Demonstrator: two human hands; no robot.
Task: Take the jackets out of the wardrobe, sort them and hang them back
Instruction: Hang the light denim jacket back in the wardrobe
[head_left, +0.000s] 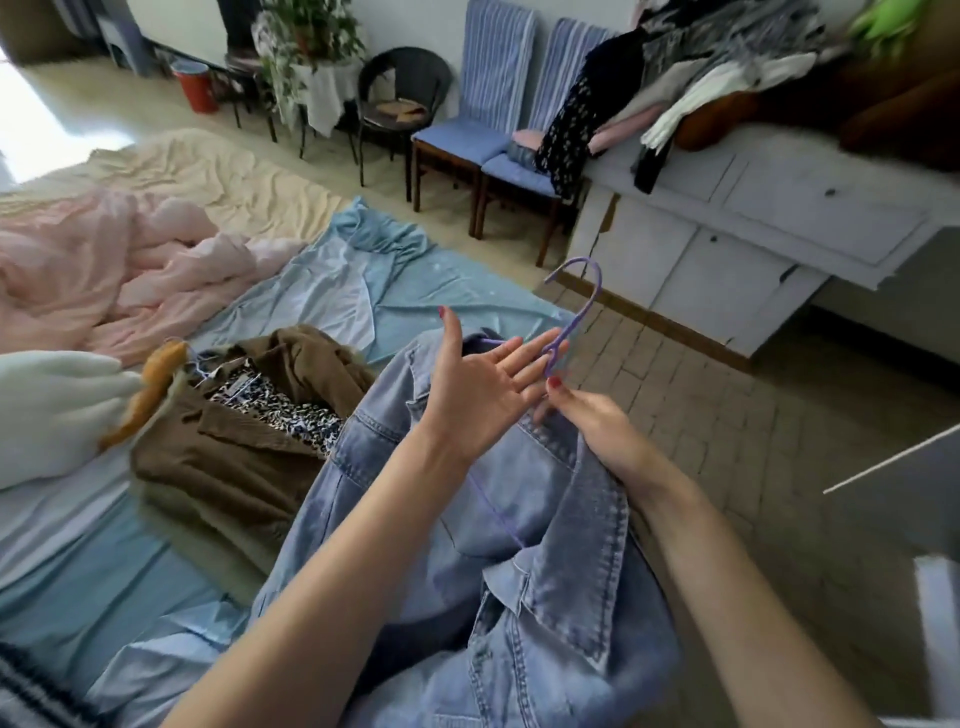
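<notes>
A person is working a denim jacket on its purple hanger over the near edge of a bed spread with a blue sheet. The right hand is pinching the jacket's collar just below the hanger's neck, fingers clamped on the denim, seemingly to keep the garment from sliding off while it is held above the bed. The left hand is spreading flat in front of the hanger, palm up, fingers straight and apart, gripping nothing; it is probably reaching to steady the hook or smooth the shoulder. The hook is pointing up and away, free of any rail, so the jacket is out of the wardrobe and not yet rehung.

A brown jacket with a leopard-print lining is lying just beside the denim one, towards the bed's left side, apparently set down as part of the sorting. A pink quilt is bunching at the far left edge. Blue chairs and a white cabinet heaped with clothes are standing beyond the bed.
</notes>
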